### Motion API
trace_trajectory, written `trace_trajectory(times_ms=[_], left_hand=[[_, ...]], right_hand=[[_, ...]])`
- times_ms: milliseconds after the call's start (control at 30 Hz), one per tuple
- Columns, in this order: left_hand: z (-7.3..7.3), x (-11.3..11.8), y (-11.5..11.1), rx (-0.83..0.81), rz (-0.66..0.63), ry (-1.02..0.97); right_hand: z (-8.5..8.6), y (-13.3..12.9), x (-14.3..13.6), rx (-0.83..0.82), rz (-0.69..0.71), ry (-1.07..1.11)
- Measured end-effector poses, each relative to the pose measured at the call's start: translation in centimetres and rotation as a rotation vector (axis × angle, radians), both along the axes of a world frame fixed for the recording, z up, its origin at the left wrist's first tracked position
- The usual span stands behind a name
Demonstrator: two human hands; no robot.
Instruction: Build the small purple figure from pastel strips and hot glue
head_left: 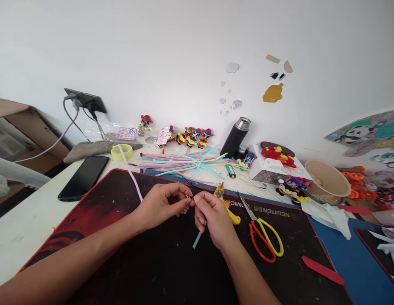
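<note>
A: What's standing behind everything?

B: A white wall [152, 55]. A pale worktop [34, 224] is running along it, and a dark mat [152, 262] is covering much of the near part.

A: And on those?

B: Loose stems [180, 163] are lying in a pile at the mat's far edge. A black flask [234, 140] is standing just right of them. Scissors [254, 219] are resting on the mat, and a phone [84, 178] is lying beside its left edge.

A: What are the hands doing?

B: The left hand [161, 205] and the right hand [217, 220] are meeting above the mat, both pinching with their fingertips. A yellow glue gun [235, 217] is lying partly hidden by the right hand. A greyish stick [197, 242] is showing below that hand; I'm not able to tell whether it's being gripped.

A: And the smallest thing?

B: A tiny dark piece [191, 198]. It's sitting between the two hands, with fingertips from both clamping it; its shape is hiding behind them.
</note>
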State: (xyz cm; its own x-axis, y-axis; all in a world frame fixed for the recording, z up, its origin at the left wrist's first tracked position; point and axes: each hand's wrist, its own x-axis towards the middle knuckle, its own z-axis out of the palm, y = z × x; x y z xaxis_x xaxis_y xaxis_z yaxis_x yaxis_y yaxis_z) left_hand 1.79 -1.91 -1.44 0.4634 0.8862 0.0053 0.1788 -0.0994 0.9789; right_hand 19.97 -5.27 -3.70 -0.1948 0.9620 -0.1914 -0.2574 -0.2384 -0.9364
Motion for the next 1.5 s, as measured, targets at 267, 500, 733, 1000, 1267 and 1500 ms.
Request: trace_trajectory(times_ms=[267,500,733,1000,1267,1500], left_hand=[[-0.41,0.05,0.04,-0.022,0.017,-0.026],[-0.37,0.10,-0.07,-0.028,0.031,-0.023],[-0.41,0.21,-0.18,0.007,0.044,-0.006],[-0.59,0.30,-0.22,0.041,0.055,-0.001],[-0.66,0.20,-0.19,0.039,0.049,0.008],[-0.96,0.29,-0.30,0.015,0.021,-0.047]], right_hand=[[-0.04,-0.01,0.05,-0.009,-0.004,0.005],[0.17,-0.03,-0.01,-0.013,0.013,0.005],[0.18,-0.11,-0.08,-0.014,0.026,0.003],[0.00,-0.11,-0.12,0.007,0.033,-0.021],[-0.28,-0.18,-0.11,0.020,0.044,-0.023],[-0.50,-0.15,-0.21,0.021,0.040,-0.003]])
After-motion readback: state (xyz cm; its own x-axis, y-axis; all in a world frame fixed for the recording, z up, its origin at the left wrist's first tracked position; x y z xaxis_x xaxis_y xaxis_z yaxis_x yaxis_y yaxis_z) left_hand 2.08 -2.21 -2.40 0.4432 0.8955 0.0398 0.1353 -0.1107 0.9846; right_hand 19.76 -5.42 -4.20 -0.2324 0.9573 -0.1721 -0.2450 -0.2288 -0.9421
